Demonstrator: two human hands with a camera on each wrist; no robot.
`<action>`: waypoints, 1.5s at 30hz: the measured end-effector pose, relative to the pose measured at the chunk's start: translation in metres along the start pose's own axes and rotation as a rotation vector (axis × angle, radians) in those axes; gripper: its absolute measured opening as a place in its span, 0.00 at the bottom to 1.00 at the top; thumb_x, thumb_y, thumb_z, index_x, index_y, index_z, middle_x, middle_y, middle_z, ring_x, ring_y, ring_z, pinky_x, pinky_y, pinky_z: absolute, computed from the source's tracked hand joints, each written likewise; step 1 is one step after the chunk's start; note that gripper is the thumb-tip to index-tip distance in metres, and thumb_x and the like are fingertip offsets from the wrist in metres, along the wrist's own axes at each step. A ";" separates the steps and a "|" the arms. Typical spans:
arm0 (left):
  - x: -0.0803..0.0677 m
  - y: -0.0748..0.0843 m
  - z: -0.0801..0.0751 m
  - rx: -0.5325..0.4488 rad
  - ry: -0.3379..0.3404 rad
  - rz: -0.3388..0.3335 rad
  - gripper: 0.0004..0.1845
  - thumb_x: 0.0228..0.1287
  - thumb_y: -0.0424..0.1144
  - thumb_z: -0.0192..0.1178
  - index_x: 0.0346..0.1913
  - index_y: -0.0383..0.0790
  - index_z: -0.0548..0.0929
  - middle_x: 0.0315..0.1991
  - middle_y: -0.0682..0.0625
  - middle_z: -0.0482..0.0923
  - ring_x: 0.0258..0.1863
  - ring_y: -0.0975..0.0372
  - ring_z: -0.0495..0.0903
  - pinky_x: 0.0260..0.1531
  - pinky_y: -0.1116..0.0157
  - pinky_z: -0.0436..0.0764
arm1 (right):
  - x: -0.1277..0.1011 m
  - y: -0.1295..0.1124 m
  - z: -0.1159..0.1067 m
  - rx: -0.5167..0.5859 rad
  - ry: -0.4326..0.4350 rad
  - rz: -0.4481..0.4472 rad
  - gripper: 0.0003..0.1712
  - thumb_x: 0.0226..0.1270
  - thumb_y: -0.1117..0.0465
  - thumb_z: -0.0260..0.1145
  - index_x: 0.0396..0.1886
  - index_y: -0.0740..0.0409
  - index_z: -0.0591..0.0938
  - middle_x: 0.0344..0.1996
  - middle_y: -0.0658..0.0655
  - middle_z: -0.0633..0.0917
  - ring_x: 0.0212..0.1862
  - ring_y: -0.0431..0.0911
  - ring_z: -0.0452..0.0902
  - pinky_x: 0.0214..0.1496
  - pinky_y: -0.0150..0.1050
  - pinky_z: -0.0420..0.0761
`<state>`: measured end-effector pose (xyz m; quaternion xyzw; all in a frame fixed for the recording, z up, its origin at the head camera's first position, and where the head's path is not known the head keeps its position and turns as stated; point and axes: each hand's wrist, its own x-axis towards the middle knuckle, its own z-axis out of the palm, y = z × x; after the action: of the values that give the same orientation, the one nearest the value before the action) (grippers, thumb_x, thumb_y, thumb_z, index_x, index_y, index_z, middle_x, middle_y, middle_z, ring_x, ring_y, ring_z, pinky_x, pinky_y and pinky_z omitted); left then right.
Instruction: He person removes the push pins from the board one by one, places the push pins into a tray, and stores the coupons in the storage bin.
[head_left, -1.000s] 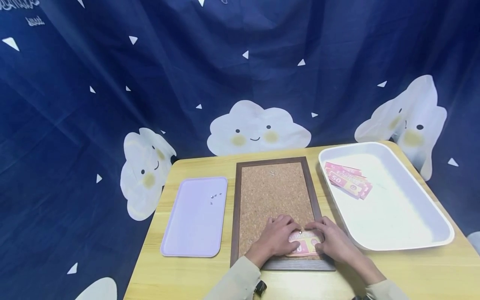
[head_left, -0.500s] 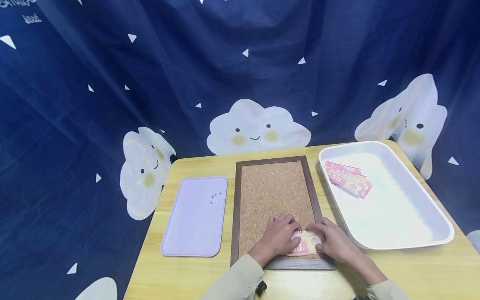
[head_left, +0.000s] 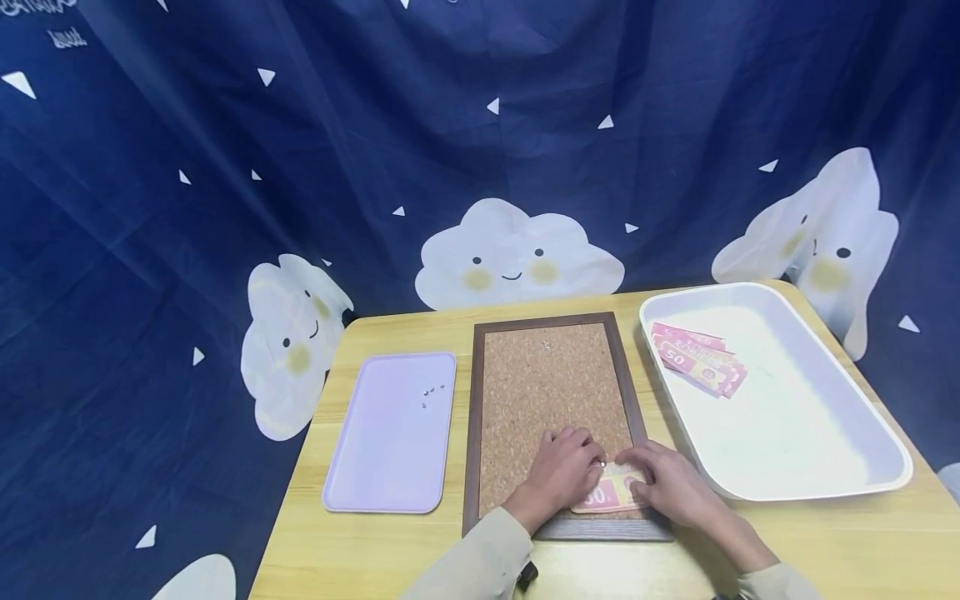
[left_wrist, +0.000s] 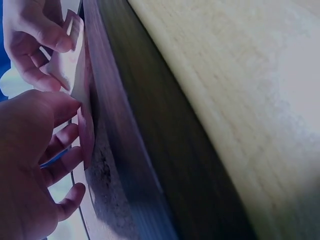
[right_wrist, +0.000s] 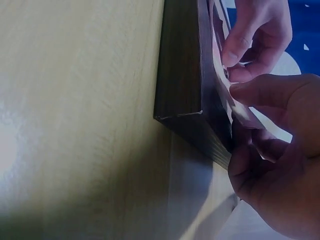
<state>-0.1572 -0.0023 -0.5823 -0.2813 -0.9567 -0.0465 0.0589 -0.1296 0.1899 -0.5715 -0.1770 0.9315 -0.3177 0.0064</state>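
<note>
The pink play banknote lies on the near right corner of the cork board, close to its dark frame, with the left hand and right hand curled on it, fingertips pinching its edges beside a small pin. Bare cork lies open beyond the hands, flanked by the lilac tray and the white tray holding more notes on the bench. Since a second ago the hands have barely shifted, the note a little more covered.
</note>
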 end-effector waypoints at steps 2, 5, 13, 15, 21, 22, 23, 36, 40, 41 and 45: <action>0.000 0.000 0.001 -0.001 0.016 0.010 0.08 0.58 0.50 0.51 0.36 0.66 0.80 0.35 0.65 0.72 0.36 0.70 0.70 0.36 0.66 0.66 | 0.000 0.000 0.000 0.001 0.008 -0.005 0.22 0.42 0.62 0.71 0.42 0.47 0.80 0.24 0.39 0.73 0.23 0.31 0.63 0.26 0.27 0.65; 0.001 0.000 0.002 0.004 0.031 0.025 0.07 0.57 0.50 0.52 0.36 0.66 0.80 0.34 0.66 0.72 0.36 0.71 0.70 0.36 0.66 0.66 | -0.001 0.001 0.000 0.002 0.008 -0.007 0.21 0.43 0.62 0.70 0.42 0.48 0.80 0.25 0.39 0.73 0.24 0.31 0.64 0.27 0.28 0.66; 0.001 0.001 0.001 0.016 0.010 0.039 0.07 0.58 0.52 0.53 0.37 0.66 0.80 0.36 0.66 0.73 0.38 0.71 0.71 0.37 0.67 0.66 | -0.003 0.001 0.002 0.010 0.001 -0.005 0.21 0.43 0.63 0.70 0.42 0.49 0.80 0.21 0.39 0.70 0.23 0.31 0.63 0.26 0.27 0.66; 0.001 0.001 0.001 0.021 0.004 0.040 0.07 0.58 0.52 0.53 0.37 0.65 0.80 0.36 0.66 0.73 0.38 0.71 0.71 0.36 0.67 0.65 | -0.003 0.000 0.002 0.007 0.003 -0.005 0.21 0.43 0.63 0.70 0.42 0.50 0.80 0.21 0.39 0.70 0.23 0.31 0.63 0.27 0.27 0.66; 0.000 0.002 0.002 0.039 -0.009 0.057 0.07 0.59 0.53 0.52 0.37 0.64 0.79 0.36 0.65 0.73 0.38 0.71 0.71 0.36 0.67 0.65 | -0.004 0.000 0.002 0.007 -0.003 0.002 0.21 0.42 0.63 0.70 0.42 0.50 0.80 0.21 0.39 0.71 0.24 0.31 0.63 0.27 0.27 0.66; 0.000 0.002 0.002 0.046 -0.016 0.060 0.07 0.59 0.53 0.52 0.37 0.64 0.79 0.36 0.65 0.73 0.38 0.71 0.71 0.36 0.66 0.65 | -0.004 0.001 0.002 0.009 -0.004 0.003 0.21 0.42 0.64 0.70 0.42 0.50 0.80 0.21 0.39 0.71 0.23 0.31 0.63 0.26 0.27 0.66; 0.000 0.002 0.002 0.052 -0.024 0.062 0.07 0.60 0.53 0.51 0.38 0.63 0.79 0.36 0.65 0.73 0.38 0.71 0.70 0.36 0.66 0.66 | -0.004 0.001 0.002 0.011 -0.004 0.003 0.21 0.42 0.64 0.70 0.42 0.50 0.80 0.21 0.40 0.71 0.23 0.31 0.63 0.26 0.27 0.66; 0.001 0.003 0.004 0.148 -0.063 0.088 0.10 0.63 0.55 0.46 0.40 0.63 0.77 0.38 0.64 0.72 0.38 0.70 0.68 0.34 0.67 0.65 | -0.004 0.004 0.004 -0.020 0.025 0.002 0.22 0.40 0.63 0.70 0.42 0.50 0.81 0.26 0.38 0.75 0.27 0.32 0.66 0.32 0.30 0.70; 0.002 0.003 0.004 0.147 -0.068 0.090 0.10 0.63 0.55 0.46 0.41 0.63 0.76 0.39 0.64 0.71 0.38 0.70 0.68 0.35 0.66 0.65 | -0.003 0.004 0.004 -0.019 0.023 0.006 0.22 0.41 0.62 0.70 0.42 0.50 0.81 0.28 0.39 0.76 0.29 0.32 0.68 0.33 0.31 0.71; 0.002 0.002 0.003 0.140 -0.068 0.089 0.11 0.63 0.55 0.45 0.41 0.62 0.76 0.39 0.64 0.71 0.38 0.70 0.68 0.35 0.66 0.65 | -0.003 0.004 0.003 -0.016 0.016 0.014 0.22 0.41 0.62 0.70 0.42 0.50 0.81 0.28 0.39 0.76 0.28 0.32 0.68 0.32 0.31 0.71; 0.004 0.000 0.003 0.102 -0.058 0.086 0.10 0.64 0.54 0.45 0.40 0.62 0.76 0.39 0.64 0.71 0.39 0.70 0.69 0.37 0.65 0.66 | -0.001 0.004 0.002 -0.008 -0.005 0.031 0.22 0.42 0.62 0.71 0.43 0.50 0.80 0.28 0.40 0.76 0.28 0.33 0.67 0.30 0.29 0.70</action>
<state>-0.1606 -0.0002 -0.5845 -0.3199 -0.9462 0.0132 0.0476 -0.1296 0.1920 -0.5753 -0.1633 0.9354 -0.3135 0.0129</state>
